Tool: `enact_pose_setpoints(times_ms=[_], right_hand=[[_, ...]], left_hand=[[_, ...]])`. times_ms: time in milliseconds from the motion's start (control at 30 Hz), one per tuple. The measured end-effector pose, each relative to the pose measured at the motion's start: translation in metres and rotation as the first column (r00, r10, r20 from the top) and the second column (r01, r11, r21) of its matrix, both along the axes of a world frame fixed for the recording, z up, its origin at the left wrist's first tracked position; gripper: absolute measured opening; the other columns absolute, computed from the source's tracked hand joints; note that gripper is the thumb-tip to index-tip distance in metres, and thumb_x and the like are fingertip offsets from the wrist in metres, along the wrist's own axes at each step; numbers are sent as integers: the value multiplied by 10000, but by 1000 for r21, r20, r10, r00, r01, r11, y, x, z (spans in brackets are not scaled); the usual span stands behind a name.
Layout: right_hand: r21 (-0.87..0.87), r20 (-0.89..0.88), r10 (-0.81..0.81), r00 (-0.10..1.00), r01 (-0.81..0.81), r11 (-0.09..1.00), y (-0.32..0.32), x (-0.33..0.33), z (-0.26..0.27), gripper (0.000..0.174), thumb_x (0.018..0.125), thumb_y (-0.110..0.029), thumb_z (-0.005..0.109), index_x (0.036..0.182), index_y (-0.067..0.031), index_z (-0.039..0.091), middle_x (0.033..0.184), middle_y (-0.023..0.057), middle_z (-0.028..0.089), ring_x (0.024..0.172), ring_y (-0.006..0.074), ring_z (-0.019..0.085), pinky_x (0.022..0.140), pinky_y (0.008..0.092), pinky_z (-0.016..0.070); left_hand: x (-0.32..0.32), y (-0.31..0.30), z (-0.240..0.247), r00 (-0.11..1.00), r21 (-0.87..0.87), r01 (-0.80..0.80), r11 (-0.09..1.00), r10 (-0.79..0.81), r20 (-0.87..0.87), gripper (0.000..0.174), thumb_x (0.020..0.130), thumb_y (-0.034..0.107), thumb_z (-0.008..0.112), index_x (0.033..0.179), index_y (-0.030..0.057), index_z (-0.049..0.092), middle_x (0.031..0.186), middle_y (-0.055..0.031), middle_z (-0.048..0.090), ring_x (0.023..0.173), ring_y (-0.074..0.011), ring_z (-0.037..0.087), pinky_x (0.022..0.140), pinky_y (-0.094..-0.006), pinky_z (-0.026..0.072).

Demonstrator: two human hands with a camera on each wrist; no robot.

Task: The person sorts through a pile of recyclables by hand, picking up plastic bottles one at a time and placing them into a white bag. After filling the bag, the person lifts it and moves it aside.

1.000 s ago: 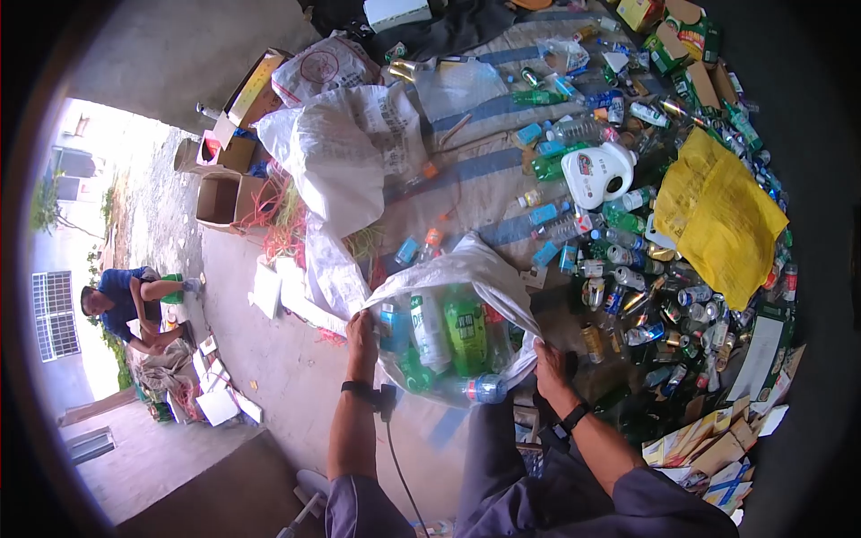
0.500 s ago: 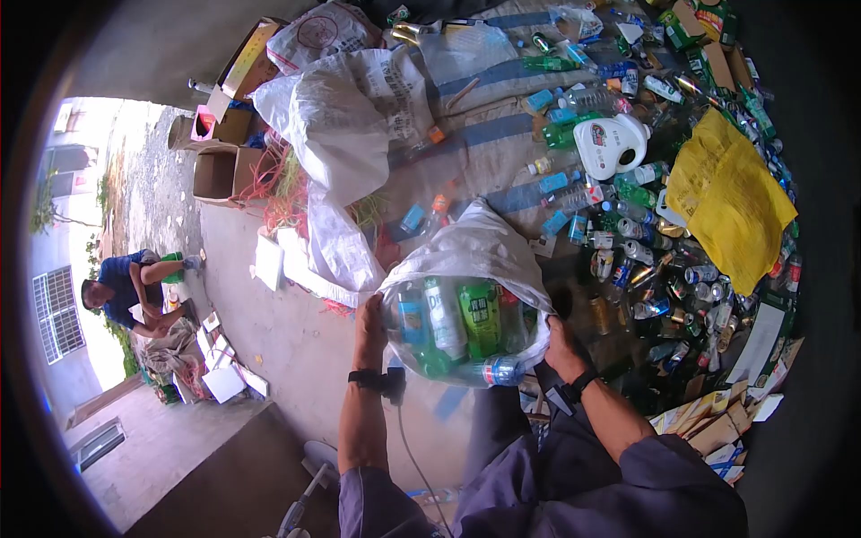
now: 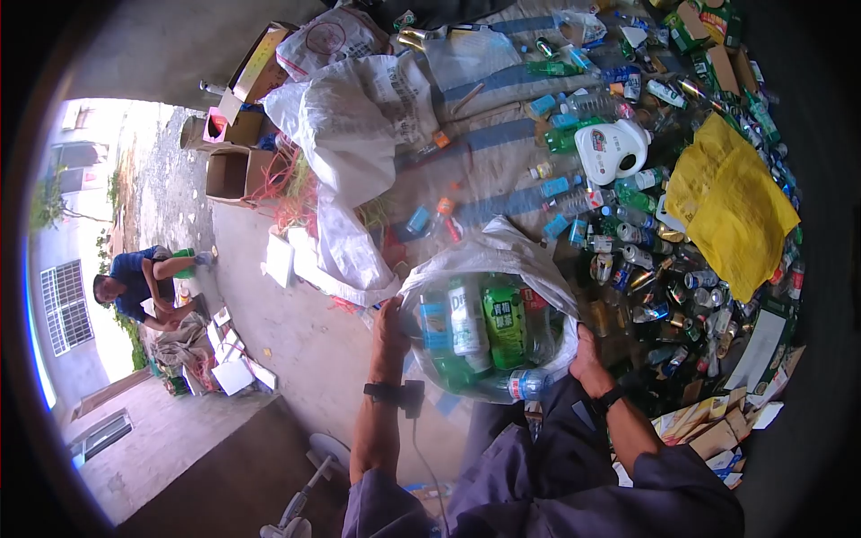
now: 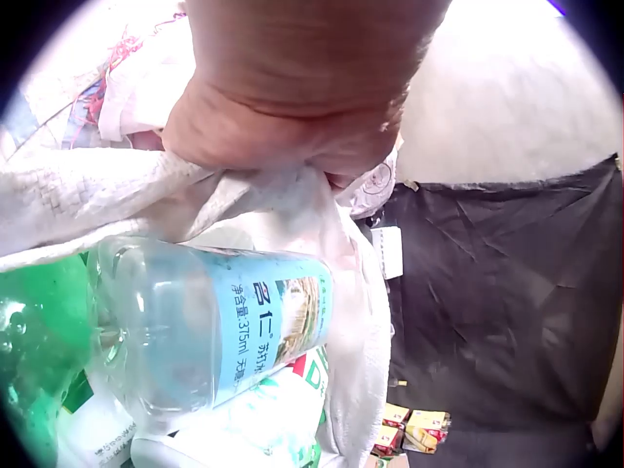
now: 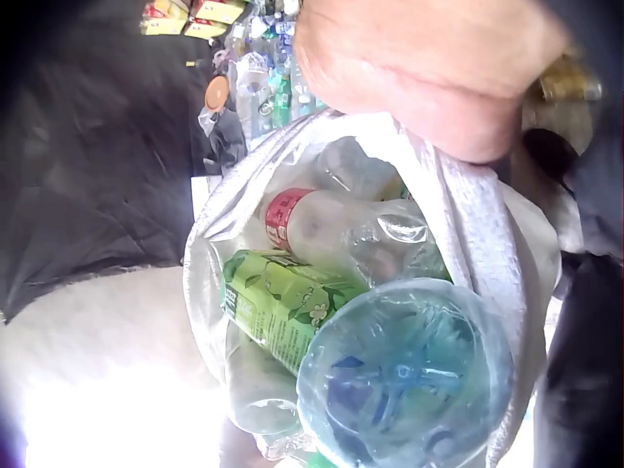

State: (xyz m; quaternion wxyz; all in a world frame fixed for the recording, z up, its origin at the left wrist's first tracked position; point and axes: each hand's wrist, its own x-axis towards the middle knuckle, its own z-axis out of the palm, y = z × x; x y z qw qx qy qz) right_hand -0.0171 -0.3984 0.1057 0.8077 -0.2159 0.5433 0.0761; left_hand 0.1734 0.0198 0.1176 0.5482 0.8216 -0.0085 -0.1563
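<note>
A white woven sack (image 3: 502,255) hangs between both hands, its mouth toward me, filled with several plastic bottles (image 3: 489,332). My left hand (image 3: 392,323) grips the sack's left rim; in the left wrist view the hand (image 4: 292,107) bunches the white fabric (image 4: 117,190) above a clear bottle with a blue label (image 4: 210,327). My right hand (image 3: 587,354) grips the right rim; in the right wrist view that hand (image 5: 429,73) holds the sack edge (image 5: 478,234) over a green-labelled bottle (image 5: 283,307) and a clear bottle's base (image 5: 405,375).
A heap of bottles and cans (image 3: 655,260), a white jug (image 3: 610,148) and a yellow bag (image 3: 731,206) lie on a mat to the right. More white sacks (image 3: 345,134) and cardboard boxes (image 3: 233,170) sit ahead left. A person (image 3: 134,282) crouches at far left on the concrete.
The sack has been lifted and drawn closer to me, both hands keeping their grip on its rim. The view has shifted slightly.
</note>
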Motion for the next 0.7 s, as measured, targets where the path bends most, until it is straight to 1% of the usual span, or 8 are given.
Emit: enact_pose_setpoints(times_ms=[100, 233, 267, 300, 367, 600, 667, 700], right_hand=[[-58, -26, -74, 997, 72, 996, -21, -4, 15, 385, 982, -331, 542, 1201, -60, 705, 1149, 76, 733, 1021, 251, 695, 961, 415, 540], [10, 81, -57, 995, 56, 998, -60, -13, 35, 403, 995, -340, 520, 1221, -53, 692, 1175, 87, 725, 1042, 253, 693, 970, 427, 543], [31, 32, -59, 998, 58, 998, -67, 0, 73, 411, 987, -343, 530, 1230, -51, 688, 1188, 88, 723, 1057, 253, 692, 972, 427, 543], [5, 46, -54, 998, 54, 999, -76, -1, 82, 416, 982, -344, 533, 1232, -50, 686, 1196, 90, 721, 1064, 254, 691, 976, 428, 542], [-64, 65, -52, 997, 56, 996, -95, 0, 102, 420, 969, -342, 544, 1231, -46, 686, 1205, 95, 719, 1072, 261, 690, 983, 434, 539], [-154, 91, -105, 990, 118, 981, -178, -24, 109, 375, 989, -383, 539, 1162, -94, 704, 1096, 41, 711, 987, 228, 664, 890, 407, 531], [-134, 99, -77, 992, 90, 987, -196, -28, 118, 374, 997, -384, 529, 1163, -97, 702, 1093, 38, 710, 994, 222, 661, 897, 397, 526], [-123, 107, -63, 992, 76, 990, -210, -37, 112, 425, 1004, -409, 505, 1221, -89, 683, 1161, 65, 707, 1046, 249, 665, 953, 425, 521]], left_hand=[[18, -62, 79, 837, 303, 156, 940, -289, 464, 489, 751, -101, 685, 1213, -24, 543, 817, -155, 625, 683, -309, 631, 595, -399, 506], [18, -119, 137, 883, 272, 131, 953, -237, 406, 323, 801, -56, 677, 1114, -29, 602, 744, -136, 614, 629, -278, 619, 551, -389, 487], [12, -125, 131, 927, 233, 88, 969, -165, 335, 207, 849, -8, 657, 1053, -32, 627, 743, -103, 619, 631, -231, 614, 551, -367, 480], [9, -135, 137, 996, -101, -88, 991, 85, -38, 179, 877, 20, 642, 1048, -32, 633, 751, -82, 621, 642, -208, 614, 560, -350, 481], [11, -148, 131, 637, -366, -620, 694, 172, -752, 168, 940, 99, 602, 1038, -31, 647, 767, -34, 621, 683, -160, 618, 591, -298, 484], [-9, -166, 67, 724, -438, -576, 691, 181, -666, 364, 798, -3, 735, 1138, -22, 607, 870, -181, 669, 725, -283, 648, 638, -392, 522], [-16, -186, 86, 992, -44, 29, 999, -34, -125, 398, 803, -8, 735, 1171, -25, 587, 866, -186, 666, 727, -312, 652, 645, -404, 524], [-6, -202, 93, 915, -260, -200, 945, 86, -394, 413, 800, -13, 730, 1185, -21, 579, 871, -178, 663, 738, -296, 653, 653, -402, 529]])
